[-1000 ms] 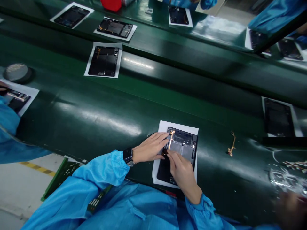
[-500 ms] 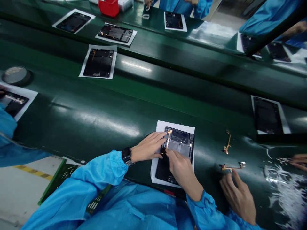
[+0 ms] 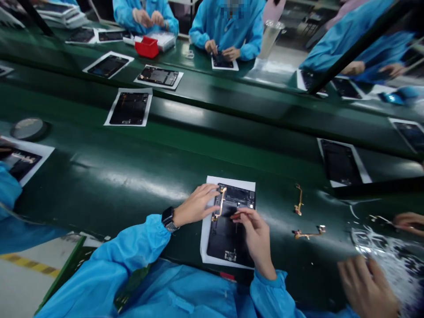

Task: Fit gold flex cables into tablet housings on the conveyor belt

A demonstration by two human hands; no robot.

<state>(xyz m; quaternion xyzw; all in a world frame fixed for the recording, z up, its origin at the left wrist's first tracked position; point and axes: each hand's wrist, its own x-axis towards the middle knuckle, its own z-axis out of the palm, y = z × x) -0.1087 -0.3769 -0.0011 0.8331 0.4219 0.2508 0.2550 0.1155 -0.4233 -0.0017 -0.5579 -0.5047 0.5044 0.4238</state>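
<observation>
An opened tablet [image 3: 228,238] with a black inner face lies on a white sheet [image 3: 204,249] in front of me. A copper-coloured flex cable [image 3: 222,201] runs along its upper left side. My left hand [image 3: 198,205] lies across the left edge, its outstretched fingers at the cable. Over the tablet's middle right, my right hand [image 3: 256,232] pinches a small reddish-brown, stick-like piece [image 3: 236,215], whose exact kind I cannot make out. On the bench to the right lie two loose flex cables, an upper flex cable [image 3: 299,201] and a lower flex cable [image 3: 308,233].
A co-worker's hand [image 3: 369,282] is at the right, near a pile of clear plastic strips [image 3: 394,265]. More tablets on sheets, such as one tablet [image 3: 342,163], lie along the green bench [image 3: 159,150]. A round grey dish [image 3: 29,128] sits left. Co-workers sit opposite.
My right hand has drawn back from the cable towards the right, and the reddish-brown piece now shows. My left fingers have spread. The co-worker's hand has left the lower loose cable. The view has tilted up.
</observation>
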